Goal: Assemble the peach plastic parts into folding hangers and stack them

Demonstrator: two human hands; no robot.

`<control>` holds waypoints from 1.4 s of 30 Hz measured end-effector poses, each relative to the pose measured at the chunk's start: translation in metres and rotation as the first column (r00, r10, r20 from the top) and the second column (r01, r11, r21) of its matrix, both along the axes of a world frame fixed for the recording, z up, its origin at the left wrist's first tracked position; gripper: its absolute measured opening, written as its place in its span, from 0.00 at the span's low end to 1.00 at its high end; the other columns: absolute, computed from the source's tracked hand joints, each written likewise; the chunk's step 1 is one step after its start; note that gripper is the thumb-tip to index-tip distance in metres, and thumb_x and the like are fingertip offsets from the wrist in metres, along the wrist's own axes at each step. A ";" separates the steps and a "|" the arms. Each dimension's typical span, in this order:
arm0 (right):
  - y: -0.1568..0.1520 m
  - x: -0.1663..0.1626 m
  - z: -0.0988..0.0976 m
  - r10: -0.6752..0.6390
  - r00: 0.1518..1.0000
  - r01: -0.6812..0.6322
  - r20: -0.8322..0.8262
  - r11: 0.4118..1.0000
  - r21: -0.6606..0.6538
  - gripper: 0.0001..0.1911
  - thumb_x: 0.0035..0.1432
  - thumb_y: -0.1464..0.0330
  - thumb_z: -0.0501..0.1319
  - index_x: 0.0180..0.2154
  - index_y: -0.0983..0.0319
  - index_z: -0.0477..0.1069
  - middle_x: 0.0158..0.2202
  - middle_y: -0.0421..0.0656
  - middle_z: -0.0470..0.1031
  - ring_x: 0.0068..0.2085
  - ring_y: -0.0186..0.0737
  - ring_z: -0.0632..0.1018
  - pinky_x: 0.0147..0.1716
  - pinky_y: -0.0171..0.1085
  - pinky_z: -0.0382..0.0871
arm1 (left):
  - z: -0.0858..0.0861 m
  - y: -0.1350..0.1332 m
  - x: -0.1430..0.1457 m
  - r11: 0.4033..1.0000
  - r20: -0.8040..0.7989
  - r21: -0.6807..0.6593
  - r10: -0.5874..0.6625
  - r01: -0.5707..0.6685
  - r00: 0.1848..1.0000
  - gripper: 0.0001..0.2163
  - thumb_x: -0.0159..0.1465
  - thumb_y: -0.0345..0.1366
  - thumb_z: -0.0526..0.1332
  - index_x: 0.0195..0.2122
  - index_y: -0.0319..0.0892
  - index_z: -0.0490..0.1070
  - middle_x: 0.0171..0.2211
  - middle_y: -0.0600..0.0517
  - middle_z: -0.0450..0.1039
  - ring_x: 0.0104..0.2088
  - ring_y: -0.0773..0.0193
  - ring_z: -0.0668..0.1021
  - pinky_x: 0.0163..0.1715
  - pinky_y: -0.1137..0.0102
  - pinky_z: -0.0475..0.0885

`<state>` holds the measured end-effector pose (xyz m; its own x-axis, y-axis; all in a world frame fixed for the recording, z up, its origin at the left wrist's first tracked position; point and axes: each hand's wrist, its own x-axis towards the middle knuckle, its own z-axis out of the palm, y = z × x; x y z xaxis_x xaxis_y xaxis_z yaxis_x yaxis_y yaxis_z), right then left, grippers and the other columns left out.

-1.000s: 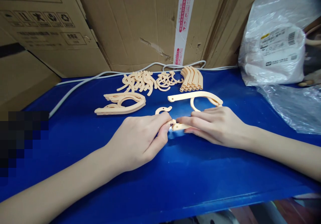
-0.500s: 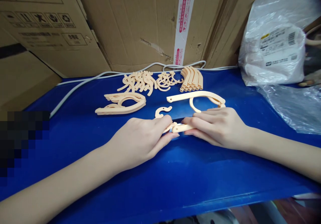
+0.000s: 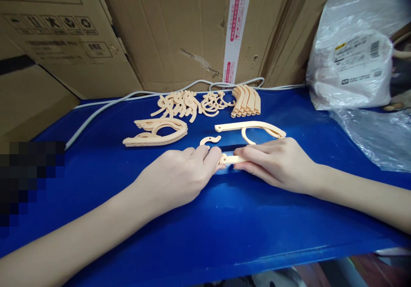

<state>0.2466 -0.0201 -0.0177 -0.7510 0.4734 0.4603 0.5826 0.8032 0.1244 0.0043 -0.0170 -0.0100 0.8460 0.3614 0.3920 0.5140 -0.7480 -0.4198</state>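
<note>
From my head view, the blue tabletop [image 3: 244, 227] gives me room between my forearms, down to its near edge; cardboard [image 3: 180, 34] walls off the far edge, and a plastic bag [image 3: 349, 64] fills the far right corner. A hook piece [image 3: 210, 140] lies just beyond my left fingers. Both my wrists angle inward, palms down. My right hand [image 3: 279, 165] pinches a cream strip [image 3: 233, 159] low before me; my left hand [image 3: 180, 173], fingers curled together, grips a small piece [image 3: 218, 162], mostly hidden, at its end.
</note>
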 end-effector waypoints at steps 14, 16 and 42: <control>0.002 0.004 0.002 0.001 1.000 0.005 0.022 0.955 -0.298 0.20 0.74 0.60 0.47 0.37 0.61 0.72 0.24 0.38 0.74 0.24 0.33 0.74 0.24 0.33 0.57 | 0.003 -0.006 0.002 0.985 -0.100 0.172 0.029 -0.012 0.995 0.11 0.71 0.31 0.51 0.30 0.41 0.64 0.21 0.54 0.65 0.19 0.61 0.71 0.17 0.68 0.60; 0.003 0.004 0.002 0.012 1.000 -0.004 0.023 0.948 -0.318 0.21 0.74 0.59 0.46 0.36 0.61 0.72 0.24 0.38 0.74 0.24 0.33 0.74 0.25 0.33 0.58 | 0.003 -0.005 0.002 0.986 -0.084 0.169 0.023 -0.008 0.996 0.12 0.72 0.34 0.51 0.29 0.42 0.64 0.22 0.53 0.66 0.21 0.60 0.72 0.18 0.67 0.61; -0.003 0.001 -0.002 -0.001 0.999 0.006 0.041 0.992 -0.127 0.20 0.74 0.61 0.48 0.33 0.62 0.70 0.24 0.37 0.75 0.23 0.31 0.75 0.23 0.34 0.55 | 0.001 0.000 0.000 0.990 0.057 0.131 -0.056 0.048 0.997 0.13 0.68 0.37 0.57 0.25 0.43 0.65 0.20 0.56 0.68 0.21 0.65 0.73 0.20 0.67 0.59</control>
<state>0.2474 -0.0226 -0.0200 -0.7661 0.5290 0.3650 0.5821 0.8119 0.0450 0.0039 -0.0165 -0.0087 0.8356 0.2603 0.4838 0.5032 -0.7162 -0.4836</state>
